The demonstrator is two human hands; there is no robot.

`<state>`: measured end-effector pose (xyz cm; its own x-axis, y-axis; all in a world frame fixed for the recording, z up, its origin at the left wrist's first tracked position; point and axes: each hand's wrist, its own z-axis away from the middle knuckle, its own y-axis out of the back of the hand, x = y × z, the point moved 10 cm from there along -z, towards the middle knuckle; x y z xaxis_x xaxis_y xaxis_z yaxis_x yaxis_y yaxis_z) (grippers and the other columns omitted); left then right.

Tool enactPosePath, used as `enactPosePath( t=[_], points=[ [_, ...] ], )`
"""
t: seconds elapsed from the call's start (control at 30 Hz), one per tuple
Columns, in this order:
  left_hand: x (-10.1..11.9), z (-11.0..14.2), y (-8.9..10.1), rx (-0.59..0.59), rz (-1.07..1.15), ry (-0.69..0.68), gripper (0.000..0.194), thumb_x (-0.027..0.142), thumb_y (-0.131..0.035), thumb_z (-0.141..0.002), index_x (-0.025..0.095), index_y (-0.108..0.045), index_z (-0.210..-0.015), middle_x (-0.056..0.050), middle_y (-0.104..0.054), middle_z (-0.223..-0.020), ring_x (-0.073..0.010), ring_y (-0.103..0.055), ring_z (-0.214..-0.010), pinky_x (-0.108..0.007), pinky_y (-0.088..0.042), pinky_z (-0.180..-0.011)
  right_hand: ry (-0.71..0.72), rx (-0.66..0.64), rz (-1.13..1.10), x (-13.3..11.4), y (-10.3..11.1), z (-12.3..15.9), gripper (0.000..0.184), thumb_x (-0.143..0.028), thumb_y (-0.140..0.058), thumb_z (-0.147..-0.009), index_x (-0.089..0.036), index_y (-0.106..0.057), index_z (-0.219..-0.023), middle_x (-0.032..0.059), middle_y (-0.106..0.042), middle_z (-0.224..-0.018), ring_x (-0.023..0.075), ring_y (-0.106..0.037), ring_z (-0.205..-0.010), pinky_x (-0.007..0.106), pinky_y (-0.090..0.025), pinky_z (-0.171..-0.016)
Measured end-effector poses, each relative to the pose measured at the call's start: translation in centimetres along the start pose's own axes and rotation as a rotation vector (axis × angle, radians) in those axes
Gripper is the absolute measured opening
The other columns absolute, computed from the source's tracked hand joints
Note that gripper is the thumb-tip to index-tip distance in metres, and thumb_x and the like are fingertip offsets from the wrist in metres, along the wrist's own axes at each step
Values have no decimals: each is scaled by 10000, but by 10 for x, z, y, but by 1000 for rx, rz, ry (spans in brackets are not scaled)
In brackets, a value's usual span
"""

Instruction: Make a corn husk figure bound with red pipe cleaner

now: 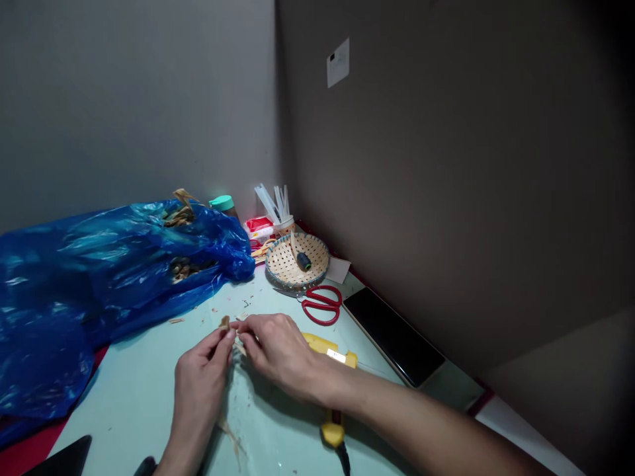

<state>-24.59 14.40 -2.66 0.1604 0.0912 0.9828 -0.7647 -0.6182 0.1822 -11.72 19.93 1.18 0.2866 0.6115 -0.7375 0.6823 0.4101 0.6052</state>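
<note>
Grey walls (149, 99) meet in a corner behind a pale green tabletop (139, 377). At lower centre of the frame, just over that surface, a small tan piece of dried husk (225, 322) stands up from my left hand (201, 367), whose thumb and forefinger are pinched together on it, probably because something so thin needs only the tips. My right hand (280, 350) meets it there, fingers curled and tips close together; whether they clamp the husk, I cannot tell. My left wrist rises from the bottom edge, while my right forearm slants in from the lower right, crossing over a yellow glue gun (317, 342), perhaps laid there to be within reach. Above it in the frame lie red-handled scissors (325, 306), beside a dark-screened phone (394, 337). A woven basket (285, 264) near centre holds a dark spool (303, 262), likely to stop it rolling. At left, a blue plastic bag (99, 330) sprawls, more husk showing through its openings, seemingly a handy supply.
</note>
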Motion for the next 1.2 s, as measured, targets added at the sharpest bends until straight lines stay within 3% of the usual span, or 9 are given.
enactPosePath(
  t=[0.1,0.2,0.3,0.4,0.53,0.63,0.8,0.93,1.2],
  points=[
    [11,2,7,78,-193,-88,231,389,-735,-660,208,-773,-800,-63,-757,-876,-257,-659,-853,-318,-484,-771,76,22,256,-15,2,5,242,-274,-413,-957,-154,-623,-937,75,-690,-847,174,-602,-694,282,-386,-624],
    [15,6,11,138,-179,-53,213,366,-737,-633,207,-772,-770,-63,-763,-860,-288,-666,-894,-356,-488,-828,173,10,402,-28,-5,12,220,-247,-398,-951,-137,-582,-1000,86,-668,-896,190,-591,-718,292,-373,-579],
    [6,8,7,105,33,89,254,341,-777,-578,178,-765,-773,-56,-755,-816,-247,-670,-845,-308,-514,-745,298,-33,527,-39,-20,20,196,-171,-456,-878,-103,-552,-1035,103,-639,-904,223,-586,-743,308,-369,-528],
    [-10,12,-3,35,263,262,354,342,-822,-535,130,-745,-808,-45,-719,-716,-163,-641,-652,-228,-487,-572,427,-67,601,-47,-32,28,188,-110,-457,-849,-89,-556,-1007,104,-624,-877,230,-576,-740,319,-376,-528],
    [-21,8,-5,6,359,310,365,315,-849,-531,102,-707,-793,-13,-664,-632,-85,-566,-527,-158,-420,-484,480,-56,583,-50,-30,30,163,-147,-463,-885,-96,-583,-984,106,-639,-880,216,-556,-756,335,-401,-633],
    [-24,4,-6,-39,388,320,336,303,-840,-555,114,-684,-785,11,-631,-602,-76,-542,-505,-156,-401,-473,417,-32,412,-47,-20,24,228,-274,-416,-963,-147,-604,-958,83,-659,-876,196,-562,-782,320,-388,-680],
    [-14,11,-23,-235,295,335,336,344,-812,-593,134,-655,-803,39,-562,-585,-84,-491,-501,-186,-380,-498,101,100,38,-14,10,3,213,-375,-498,-954,-191,-579,-1025,28,-635,-872,152,-552,-797,261,-374,-704],
    [2,19,-36,-384,96,208,276,387,-738,-700,139,-624,-746,54,-475,-591,-76,-404,-547,-179,-310,-514,56,54,-140,-7,13,-6,174,-295,-512,-941,-189,-539,-806,-15,-579,-773,116,-502,-721,230,-347,-666],
    [20,24,-50,-408,-77,-32,333,471,-556,-865,165,-555,-735,16,-489,-692,-119,-404,-648,-228,-313,-582,-244,178,-621,42,10,-11,215,-307,-556,-859,-180,-502,-695,-33,-547,-594,113,-498,-589,235,-368,-605]
  ],
)
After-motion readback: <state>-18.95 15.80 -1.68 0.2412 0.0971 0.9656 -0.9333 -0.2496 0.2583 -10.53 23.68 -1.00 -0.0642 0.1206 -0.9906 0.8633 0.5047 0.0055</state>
